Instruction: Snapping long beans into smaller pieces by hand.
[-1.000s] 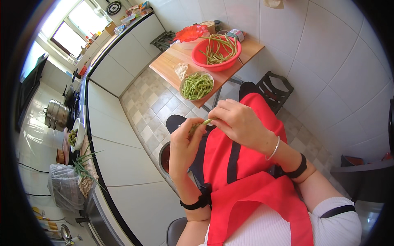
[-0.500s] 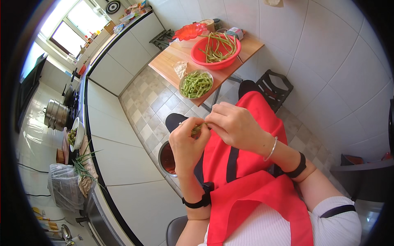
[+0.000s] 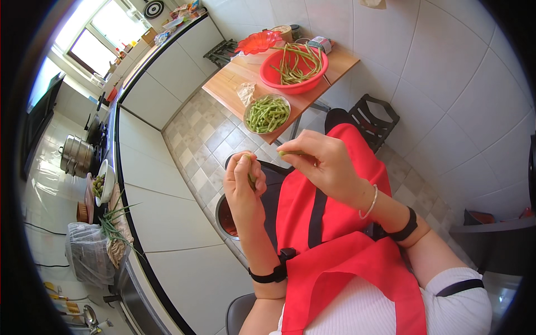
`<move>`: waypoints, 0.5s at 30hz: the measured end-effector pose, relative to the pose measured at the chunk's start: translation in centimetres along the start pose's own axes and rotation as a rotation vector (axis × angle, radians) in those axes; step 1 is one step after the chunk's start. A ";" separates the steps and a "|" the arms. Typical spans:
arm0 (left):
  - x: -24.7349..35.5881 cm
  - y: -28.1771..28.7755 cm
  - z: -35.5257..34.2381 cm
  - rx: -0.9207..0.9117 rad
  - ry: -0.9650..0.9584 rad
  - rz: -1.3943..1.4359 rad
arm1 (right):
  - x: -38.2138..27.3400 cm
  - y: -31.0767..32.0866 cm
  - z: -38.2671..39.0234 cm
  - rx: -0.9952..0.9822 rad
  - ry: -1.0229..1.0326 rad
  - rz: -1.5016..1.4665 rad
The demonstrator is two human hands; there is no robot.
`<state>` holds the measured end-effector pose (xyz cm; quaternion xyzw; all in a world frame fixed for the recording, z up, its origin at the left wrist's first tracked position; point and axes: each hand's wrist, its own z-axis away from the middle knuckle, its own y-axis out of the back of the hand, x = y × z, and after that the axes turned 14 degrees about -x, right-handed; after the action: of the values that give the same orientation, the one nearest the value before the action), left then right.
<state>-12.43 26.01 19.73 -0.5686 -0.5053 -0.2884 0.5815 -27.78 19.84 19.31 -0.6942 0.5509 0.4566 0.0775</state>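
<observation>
Up in the far corner a black pan [image 3: 153,9] hangs near the bright window [image 3: 89,53]. Along the counter on the left there's a steel pot [image 3: 78,153], then green stalks [image 3: 113,227] drooping over the edge beside a plastic bag [image 3: 86,254]. A black stool [image 3: 378,129] stands near the tiled wall [image 3: 446,67], white cabinets [image 3: 151,156] opposite.

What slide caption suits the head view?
Left hand and right hand each holding green bean; beyond, a bowl of bean pieces and red basin of long beans.
</observation>
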 end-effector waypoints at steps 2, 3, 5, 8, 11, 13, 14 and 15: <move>0.6 0.4 0.2 -0.107 0.064 -0.184 | 0.1 -0.1 0.1 -0.033 -0.005 -0.031; 0.7 -0.1 0.4 -0.091 0.092 -0.330 | 0.0 -0.1 0.2 -0.063 -0.047 -0.073; 0.9 -0.3 0.6 -0.197 0.091 -0.390 | -0.1 -0.2 0.3 -0.095 -0.088 -0.115; 0.5 -0.1 0.6 -0.231 0.081 -0.433 | -0.1 -0.4 0.3 -0.122 -0.102 -0.106; 0.0 0.3 0.3 -0.121 0.051 -0.407 | 0.4 -0.4 0.2 -0.118 -0.076 -0.083; 0.1 0.6 0.1 -0.022 0.033 -0.361 | 0.9 -0.2 0.2 -0.114 -0.145 -0.035; 0.3 0.9 0.0 -0.019 0.036 -0.351 | 1.0 -0.2 0.2 -0.113 -0.144 -0.037; 0.6 1.2 -0.1 -0.017 0.040 -0.340 | 1.1 -0.1 0.2 -0.115 -0.147 -0.055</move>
<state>-11.11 26.30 19.79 -0.4739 -0.5801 -0.3980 0.5296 -27.84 19.23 18.34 -0.6770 0.4976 0.5348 0.0900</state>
